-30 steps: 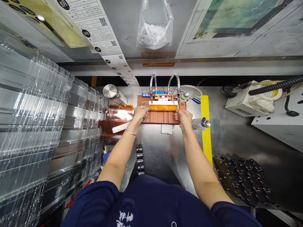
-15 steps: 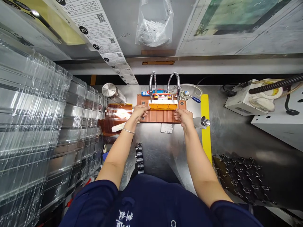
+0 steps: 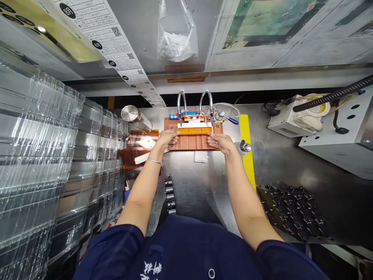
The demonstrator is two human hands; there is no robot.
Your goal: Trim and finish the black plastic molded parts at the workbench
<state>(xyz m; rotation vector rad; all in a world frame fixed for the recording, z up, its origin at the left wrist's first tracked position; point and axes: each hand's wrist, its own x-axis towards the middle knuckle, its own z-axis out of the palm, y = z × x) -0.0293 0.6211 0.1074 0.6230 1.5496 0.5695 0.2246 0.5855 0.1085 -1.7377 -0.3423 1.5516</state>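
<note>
The orange strip (image 3: 194,130) is pinched at its ends, between the left hand (image 3: 167,137) and the right hand (image 3: 220,141). It is laid across the brown fixture (image 3: 192,142), just beyond both fingertips.

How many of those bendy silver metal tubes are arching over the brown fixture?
2. The left tube curves down at the orange strip's left end, above the left hand; the right tube comes down at its right end, above the right hand. None looks hidden.
</note>
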